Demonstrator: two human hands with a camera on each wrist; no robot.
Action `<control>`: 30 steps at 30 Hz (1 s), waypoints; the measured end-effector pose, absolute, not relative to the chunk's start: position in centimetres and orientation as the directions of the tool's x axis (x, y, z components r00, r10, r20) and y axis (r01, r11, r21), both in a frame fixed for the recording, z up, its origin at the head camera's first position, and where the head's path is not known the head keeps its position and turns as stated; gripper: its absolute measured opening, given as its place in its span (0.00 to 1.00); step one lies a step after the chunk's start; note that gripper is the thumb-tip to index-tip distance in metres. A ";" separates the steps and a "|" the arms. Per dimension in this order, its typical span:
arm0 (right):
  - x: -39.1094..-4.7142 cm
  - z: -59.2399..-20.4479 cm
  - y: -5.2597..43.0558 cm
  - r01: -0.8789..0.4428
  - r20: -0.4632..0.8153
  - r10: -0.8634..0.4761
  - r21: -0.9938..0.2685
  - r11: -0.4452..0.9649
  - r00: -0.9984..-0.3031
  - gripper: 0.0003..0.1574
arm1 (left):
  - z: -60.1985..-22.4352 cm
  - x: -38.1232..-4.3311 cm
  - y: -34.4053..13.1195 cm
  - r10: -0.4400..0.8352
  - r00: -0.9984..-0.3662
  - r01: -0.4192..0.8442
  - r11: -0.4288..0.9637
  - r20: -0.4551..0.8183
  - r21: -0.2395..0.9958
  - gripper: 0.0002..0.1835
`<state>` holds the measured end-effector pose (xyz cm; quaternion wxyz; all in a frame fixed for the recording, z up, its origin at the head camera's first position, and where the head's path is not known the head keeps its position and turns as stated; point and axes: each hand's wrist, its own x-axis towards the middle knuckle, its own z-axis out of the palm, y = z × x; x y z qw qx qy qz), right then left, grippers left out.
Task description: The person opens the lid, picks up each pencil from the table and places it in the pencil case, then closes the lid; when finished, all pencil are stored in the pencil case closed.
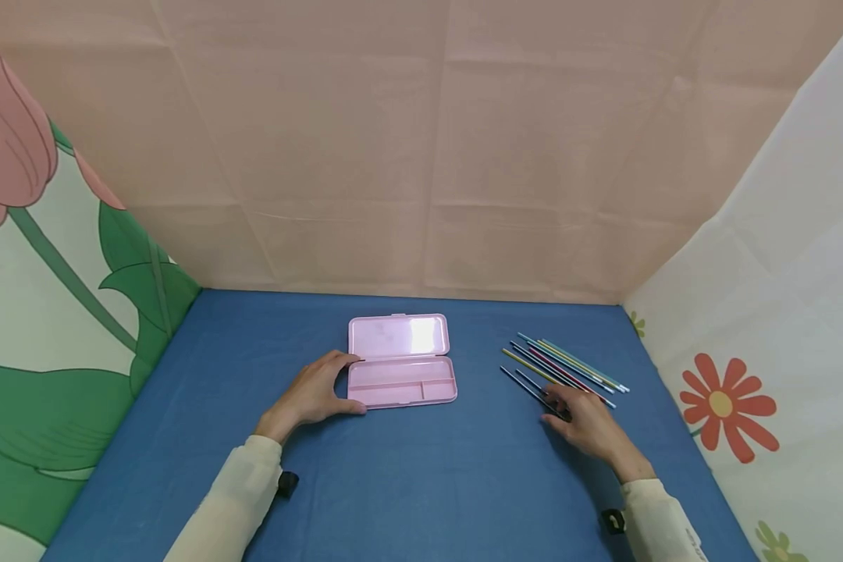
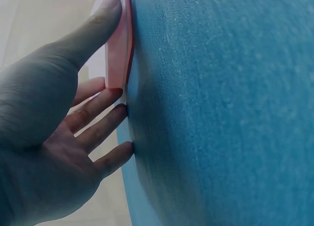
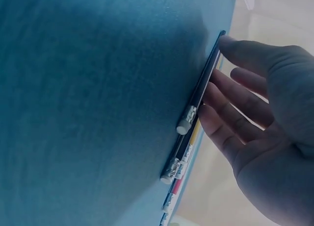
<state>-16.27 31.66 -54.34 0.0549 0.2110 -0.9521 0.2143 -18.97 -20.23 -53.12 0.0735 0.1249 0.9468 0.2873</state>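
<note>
A pink pencil case (image 1: 386, 394) lies unfolded, its lid (image 1: 382, 337) to the back and its divided tray in front. My left hand (image 1: 316, 390) spans the tray's left end, thumb on the front corner and fingertips by the hinge side. In the left wrist view the thumb presses the case's edge (image 2: 117, 64) while the other fingers spread behind it. At the right, my right hand (image 1: 585, 421) pinches a black pencil (image 3: 202, 84) with a white eraser, thumb on one side and fingers on the other. A second dark pencil (image 1: 531, 380) lies alongside.
Several more pencils (image 1: 569, 359) in blue, yellow, red and dark colours lie fanned just beyond my right hand. A blue cloth (image 1: 421, 484) covers the table. A beige curtain (image 1: 421, 156) stands behind, with flower-printed sheets (image 1: 766, 312) at the sides.
</note>
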 end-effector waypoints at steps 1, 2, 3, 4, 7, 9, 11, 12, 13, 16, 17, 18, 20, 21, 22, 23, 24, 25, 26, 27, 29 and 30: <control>-16.3 -54.4 31.7 -0.428 0.198 -0.380 -0.386 0.817 -0.904 0.29 | -53.1 -19.0 -20.2 0.278 -0.958 0.194 0.803 -0.067 0.563 0.51; -16.3 -54.4 31.6 -0.427 0.198 -0.379 -0.390 0.816 -0.904 0.29 | -53.1 -19.0 -20.2 0.277 -0.958 0.192 0.803 -0.069 0.564 0.51; -16.4 -54.5 31.6 -0.428 0.197 -0.380 -0.394 0.813 -0.904 0.28 | -53.1 -19.0 -20.2 0.280 -0.958 0.197 0.804 -0.066 0.561 0.51; -16.4 -54.6 31.6 -0.425 0.195 -0.378 -0.398 0.813 -0.905 0.28 | -53.1 -19.0 -20.2 0.276 -0.959 0.190 0.803 -0.070 0.564 0.51; -16.5 -54.7 31.6 -0.413 0.177 -0.373 -0.410 0.813 -0.911 0.24 | -53.0 -18.9 -20.2 0.276 -0.959 0.190 0.802 -0.069 0.566 0.51; -16.5 -54.8 31.6 -0.401 0.163 -0.367 -0.418 0.815 -0.916 0.21 | -53.0 -18.9 -20.2 0.278 -0.958 0.194 0.802 -0.066 0.566 0.51; -16.5 -54.8 31.6 -0.389 0.150 -0.360 -0.423 0.818 -0.921 0.18 | -53.1 -18.9 -20.2 0.276 -0.959 0.191 0.801 -0.066 0.567 0.51; -16.5 -54.8 31.7 -0.388 0.147 -0.360 -0.425 0.818 -0.921 0.17 | -53.1 -19.0 -20.2 0.276 -0.959 0.191 0.801 -0.065 0.567 0.51; -16.5 -54.8 31.7 -0.388 0.145 -0.362 -0.428 0.816 -0.921 0.16 | -53.1 -19.0 -20.2 0.275 -0.959 0.191 0.802 -0.065 0.566 0.51; -16.6 -54.8 31.8 -0.386 0.141 -0.362 -0.430 0.816 -0.922 0.15 | -53.1 -19.0 -20.2 0.270 -0.960 0.186 0.804 -0.069 0.565 0.51; -16.6 -54.8 31.8 -0.387 0.140 -0.363 -0.429 0.816 -0.921 0.15 | -53.1 -18.9 -20.2 0.267 -0.961 0.182 0.805 -0.071 0.565 0.51; -16.6 -54.7 31.8 -0.388 0.139 -0.364 -0.429 0.816 -0.921 0.14 | -53.0 -18.9 -20.2 0.264 -0.962 0.179 0.805 -0.072 0.565 0.51; -16.6 -54.6 31.8 -0.388 0.138 -0.365 -0.427 0.817 -0.921 0.14 | -53.0 -18.9 -20.1 0.262 -0.962 0.176 0.805 -0.073 0.566 0.51; -16.5 -54.6 31.8 -0.386 0.135 -0.364 -0.428 0.817 -0.922 0.14 | -53.0 -18.9 -20.1 0.260 -0.963 0.173 0.805 -0.075 0.567 0.51; -16.5 -54.5 31.7 -0.384 0.135 -0.363 -0.429 0.817 -0.922 0.14 | -53.0 -18.9 -20.1 0.258 -0.963 0.171 0.805 -0.076 0.568 0.51; -16.4 -54.4 31.7 -0.386 0.135 -0.365 -0.434 0.814 -0.921 0.14 | -53.0 -18.9 -20.1 0.257 -0.963 0.169 0.805 -0.078 0.569 0.51; -16.4 -54.3 31.7 -0.386 0.137 -0.364 -0.437 0.812 -0.921 0.14 | -53.0 -18.9 -20.1 0.258 -0.963 0.170 0.805 -0.077 0.569 0.51; -16.3 -54.2 31.6 -0.386 0.139 -0.363 -0.442 0.809 -0.921 0.13 | -53.0 -18.9 -20.0 0.259 -0.963 0.171 0.804 -0.077 0.570 0.51; -16.3 -54.1 31.6 -0.387 0.142 -0.363 -0.447 0.806 -0.921 0.13 | -53.0 -18.9 -20.0 0.260 -0.962 0.172 0.804 -0.078 0.569 0.51; -16.3 -54.0 31.6 -0.386 0.144 -0.362 -0.453 0.803 -0.921 0.14 | -53.0 -18.9 -20.1 0.260 -0.962 0.170 0.804 -0.079 0.570 0.51; -16.2 -53.8 31.5 -0.390 0.154 -0.361 -0.465 0.795 -0.920 0.14 | -53.0 -19.0 -20.1 0.262 -0.962 0.173 0.804 -0.079 0.569 0.51; -16.3 -53.7 31.4 -0.392 0.158 -0.362 -0.470 0.791 -0.919 0.14 | -53.0 -19.0 -20.1 0.263 -0.962 0.173 0.804 -0.078 0.569 0.51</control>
